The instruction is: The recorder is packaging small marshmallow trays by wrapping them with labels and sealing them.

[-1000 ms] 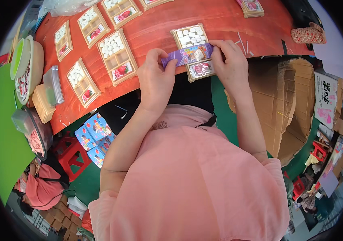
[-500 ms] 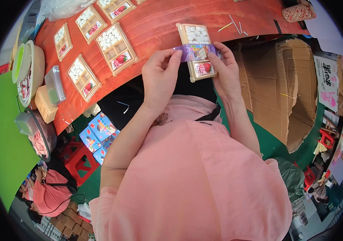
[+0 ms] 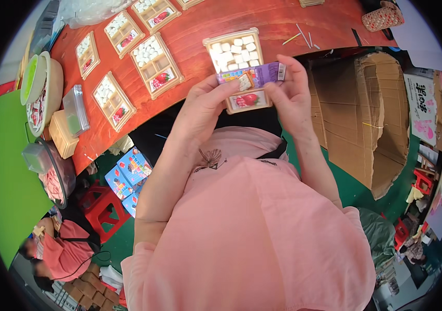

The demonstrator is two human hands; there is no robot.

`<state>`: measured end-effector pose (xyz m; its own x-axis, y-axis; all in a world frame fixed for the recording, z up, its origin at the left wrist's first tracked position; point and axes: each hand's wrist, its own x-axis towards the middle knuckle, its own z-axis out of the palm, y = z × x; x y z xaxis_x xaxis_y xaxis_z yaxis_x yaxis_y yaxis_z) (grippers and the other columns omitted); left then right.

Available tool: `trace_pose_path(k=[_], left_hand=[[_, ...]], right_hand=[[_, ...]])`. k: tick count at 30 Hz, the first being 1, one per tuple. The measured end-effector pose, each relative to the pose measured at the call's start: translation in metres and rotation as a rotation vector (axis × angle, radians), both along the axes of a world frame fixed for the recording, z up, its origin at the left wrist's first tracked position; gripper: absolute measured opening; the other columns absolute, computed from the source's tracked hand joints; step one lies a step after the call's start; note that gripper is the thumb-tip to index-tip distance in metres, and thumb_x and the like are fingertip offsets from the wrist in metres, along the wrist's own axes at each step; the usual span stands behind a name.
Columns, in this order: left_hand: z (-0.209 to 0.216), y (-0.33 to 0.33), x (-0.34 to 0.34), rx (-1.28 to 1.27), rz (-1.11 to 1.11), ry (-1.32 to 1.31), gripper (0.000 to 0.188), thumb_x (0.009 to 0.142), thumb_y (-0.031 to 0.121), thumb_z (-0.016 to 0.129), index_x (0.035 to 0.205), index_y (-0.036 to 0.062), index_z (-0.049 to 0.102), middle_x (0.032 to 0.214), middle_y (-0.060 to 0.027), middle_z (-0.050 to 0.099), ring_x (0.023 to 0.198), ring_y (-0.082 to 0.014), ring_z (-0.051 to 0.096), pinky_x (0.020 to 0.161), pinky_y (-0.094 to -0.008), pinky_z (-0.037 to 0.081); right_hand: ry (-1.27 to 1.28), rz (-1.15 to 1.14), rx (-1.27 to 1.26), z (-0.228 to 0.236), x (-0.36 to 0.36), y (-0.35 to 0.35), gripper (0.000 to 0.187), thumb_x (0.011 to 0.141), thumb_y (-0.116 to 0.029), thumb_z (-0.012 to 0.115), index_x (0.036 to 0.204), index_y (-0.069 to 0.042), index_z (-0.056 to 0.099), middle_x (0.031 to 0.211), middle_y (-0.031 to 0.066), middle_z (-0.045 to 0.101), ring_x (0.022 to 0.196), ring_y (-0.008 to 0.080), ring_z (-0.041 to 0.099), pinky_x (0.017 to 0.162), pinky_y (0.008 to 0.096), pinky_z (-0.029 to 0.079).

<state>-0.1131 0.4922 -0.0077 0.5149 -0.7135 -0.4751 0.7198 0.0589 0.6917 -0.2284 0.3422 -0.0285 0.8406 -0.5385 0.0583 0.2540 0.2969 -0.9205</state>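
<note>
A purple printed strip (image 3: 265, 74), with a biscuit picture and a barcode at its right end, lies across the middle of a tan compartment tray (image 3: 257, 44). My left hand (image 3: 200, 106) pinches the strip's left part, thumb on top. At the other side, my right hand (image 3: 293, 106) grips the tray and strip with its thumb, the index finger raised behind. White marshmallow-like pieces (image 3: 235, 53) fill the tray's far compartment. Its near compartment holds a strawberry-printed packet (image 3: 247, 100). The strip and my fingers hide the tray's middle.
Several similar filled trays (image 3: 157, 66) stand at the left of the red table (image 3: 200, 19). Thin sticks (image 3: 304, 36) lie at the right. Tubs (image 3: 50, 98) and clear lids (image 3: 76, 111) sit far left. A large cardboard box (image 3: 358, 119) stands right of me.
The tray has tipped so its far compartment faces me more fully. My left hand has come over the strip, which now sits lower and shows its barcode end.
</note>
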Motion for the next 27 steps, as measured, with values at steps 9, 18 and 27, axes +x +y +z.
trace_pose_path(k=[9,18,27], left_hand=[[-0.005,0.033,0.021,-0.08,-0.3,-0.98,0.024,0.085,-0.004,0.07,0.108,0.004,0.072,0.111,-0.0078,0.067,0.109,-0.0207,0.061,0.093,-0.0323,0.05],[0.03,0.02,0.019,-0.154,-0.372,-1.545,0.033,0.076,0.008,0.079,0.108,0.0087,0.073,0.12,-0.0113,0.065,0.123,-0.0393,0.057,0.099,-0.0461,0.046],[0.002,0.019,0.007,-0.211,-0.165,-1.633,0.043,0.067,0.002,0.076,0.11,0.001,0.07,0.12,-0.0178,0.064,0.113,-0.0389,0.062,0.092,-0.0448,0.053]], right_hand=[[0.17,0.367,-0.395,0.044,-0.01,-0.046,0.012,0.088,0.005,0.066,0.097,-0.001,0.071,0.102,0.0071,0.069,0.098,0.0169,0.067,0.085,0.0287,0.053],[0.042,0.423,-1.104,0.089,0.001,-0.058,0.02,0.073,-0.003,0.074,0.092,-0.01,0.073,0.088,0.0059,0.053,0.081,0.0204,0.057,0.065,0.0309,0.046],[0.016,0.48,-0.85,0.062,0.005,-0.038,0.022,0.083,-0.001,0.071,0.105,-0.005,0.068,0.09,0.0062,0.057,0.081,0.0228,0.059,0.069,0.0316,0.049]])
